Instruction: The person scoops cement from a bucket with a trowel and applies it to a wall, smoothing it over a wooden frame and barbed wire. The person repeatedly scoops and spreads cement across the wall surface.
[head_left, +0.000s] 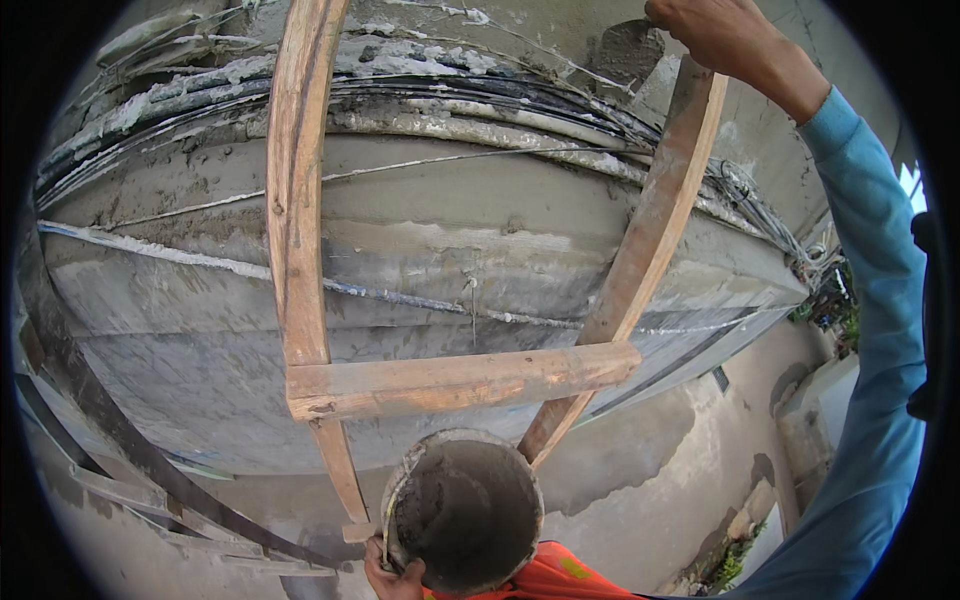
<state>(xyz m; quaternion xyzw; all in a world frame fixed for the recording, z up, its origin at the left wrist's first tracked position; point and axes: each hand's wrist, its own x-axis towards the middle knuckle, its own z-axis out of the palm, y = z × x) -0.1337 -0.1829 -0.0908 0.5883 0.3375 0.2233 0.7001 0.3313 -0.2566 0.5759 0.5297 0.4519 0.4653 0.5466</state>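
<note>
A round bucket (540, 490) with grey wet mortar (450, 510) stuck to its inside is at the bottom middle, close to my body. My left hand (393, 575) grips its rim on the left side, thumb over the edge. At the top right, my right hand (725, 40) is closed beside the upper end of a wooden ladder rail, against the wall. It holds what looks like a trowel, whose mortar-coated blade (628, 55) lies near the wall; the handle is hidden in my fingers.
A wooden ladder (460, 382) leans on the grey wall (430, 195), a rung just above the bucket. Mortar-splashed cables and pipes (480, 125) run across the wall, with a thin line below them. Wooden framing (130, 480) stands at lower left; the ground (640, 500) lies far below.
</note>
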